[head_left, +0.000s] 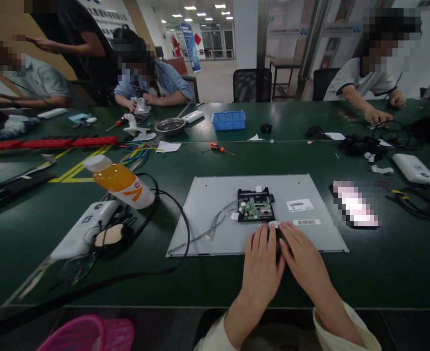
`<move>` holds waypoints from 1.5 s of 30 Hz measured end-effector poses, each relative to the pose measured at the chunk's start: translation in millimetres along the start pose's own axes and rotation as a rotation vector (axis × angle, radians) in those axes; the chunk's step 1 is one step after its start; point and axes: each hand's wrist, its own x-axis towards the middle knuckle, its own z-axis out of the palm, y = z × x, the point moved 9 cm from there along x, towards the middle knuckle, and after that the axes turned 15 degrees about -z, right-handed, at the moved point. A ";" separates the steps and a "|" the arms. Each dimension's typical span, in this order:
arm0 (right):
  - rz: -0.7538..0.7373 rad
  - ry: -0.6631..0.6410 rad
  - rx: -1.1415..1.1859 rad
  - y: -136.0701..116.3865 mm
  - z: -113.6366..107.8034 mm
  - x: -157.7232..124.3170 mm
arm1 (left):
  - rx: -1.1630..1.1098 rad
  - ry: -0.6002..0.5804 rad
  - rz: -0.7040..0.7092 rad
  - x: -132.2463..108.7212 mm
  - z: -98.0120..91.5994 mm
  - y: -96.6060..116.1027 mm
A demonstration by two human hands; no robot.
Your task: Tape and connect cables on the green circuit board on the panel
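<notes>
A flat grey metal panel [215,195], like the back of a display, lies on the green table in front of me. On its middle sits a green circuit board [255,208] in a black plastic frame, with grey cables [217,222] running off its left side. My left hand [262,261] and my right hand [304,258] are close together at the panel's near edge, just below the board. Between them they hold a small black part [279,240], mostly covered by the fingers and thumbs, so its kind cannot be made out.
Left of the panel are an orange drink bottle [122,183], a white power bank [85,229] and a looping black cable [187,229]. A phone [356,204] lies to the right. Farther back are an orange-handled screwdriver [220,148] and a blue basket [228,120]. Other people sit across the table.
</notes>
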 end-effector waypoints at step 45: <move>0.415 0.163 0.076 131.2 -71.0 27.7 | -0.220 0.032 -0.096 28.6 -52.9 -52.0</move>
